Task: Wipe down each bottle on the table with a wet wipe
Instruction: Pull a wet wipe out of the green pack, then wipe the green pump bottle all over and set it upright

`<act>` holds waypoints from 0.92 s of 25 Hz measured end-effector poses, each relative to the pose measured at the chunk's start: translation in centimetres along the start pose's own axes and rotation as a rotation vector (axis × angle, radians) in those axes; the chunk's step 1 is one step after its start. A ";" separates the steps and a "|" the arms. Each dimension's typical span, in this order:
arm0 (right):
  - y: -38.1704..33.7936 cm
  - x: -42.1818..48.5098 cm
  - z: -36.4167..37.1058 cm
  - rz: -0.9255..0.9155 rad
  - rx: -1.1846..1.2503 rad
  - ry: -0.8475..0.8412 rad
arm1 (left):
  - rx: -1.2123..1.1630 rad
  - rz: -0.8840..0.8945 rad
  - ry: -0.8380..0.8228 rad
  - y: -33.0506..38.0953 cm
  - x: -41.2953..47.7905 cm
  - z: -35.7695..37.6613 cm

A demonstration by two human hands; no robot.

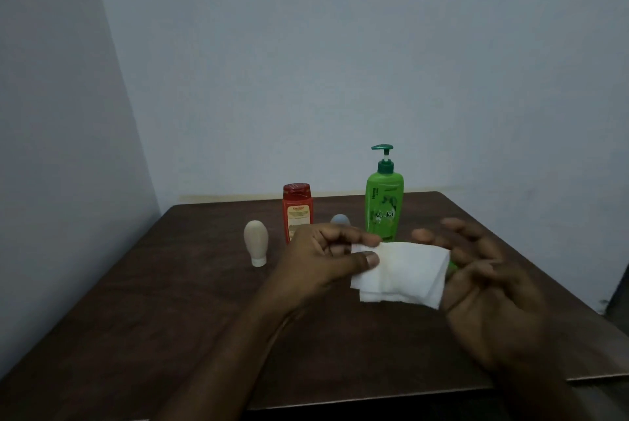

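My left hand (323,257) pinches the left edge of a folded white wet wipe (401,272) between thumb and fingers, above the table. The wipe's right end lies against the palm of my right hand (476,281), whose fingers are spread and relaxed. Behind the hands stand a tall green pump bottle (384,203), a red bottle (296,208), a small beige tube (256,243) standing on its white cap, and a pale blue-grey bottle (340,219) mostly hidden by my left hand. A bit of green (452,267) shows behind the wipe.
The dark wooden table (170,301) stands in a corner, with pale walls at the left and back. Its front edge runs below my forearms and its right edge slopes down at the far right.
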State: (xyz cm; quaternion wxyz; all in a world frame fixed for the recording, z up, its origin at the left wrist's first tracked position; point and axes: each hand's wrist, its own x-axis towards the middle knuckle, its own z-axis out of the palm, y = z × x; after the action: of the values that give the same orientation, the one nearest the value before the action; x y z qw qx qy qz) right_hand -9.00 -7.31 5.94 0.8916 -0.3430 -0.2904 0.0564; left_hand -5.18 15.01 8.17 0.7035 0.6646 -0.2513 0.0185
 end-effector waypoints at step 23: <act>5.6 0.0 -3.7 0.194 0.129 0.835 | 0.594 -0.014 0.223 -2.7 20.1 4.0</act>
State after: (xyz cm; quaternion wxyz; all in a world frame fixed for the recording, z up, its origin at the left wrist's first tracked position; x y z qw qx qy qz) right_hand -6.34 -5.24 0.13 0.9427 -0.3056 0.1328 0.0143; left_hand 11.99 4.72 13.19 0.5019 0.8366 -0.1516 0.1589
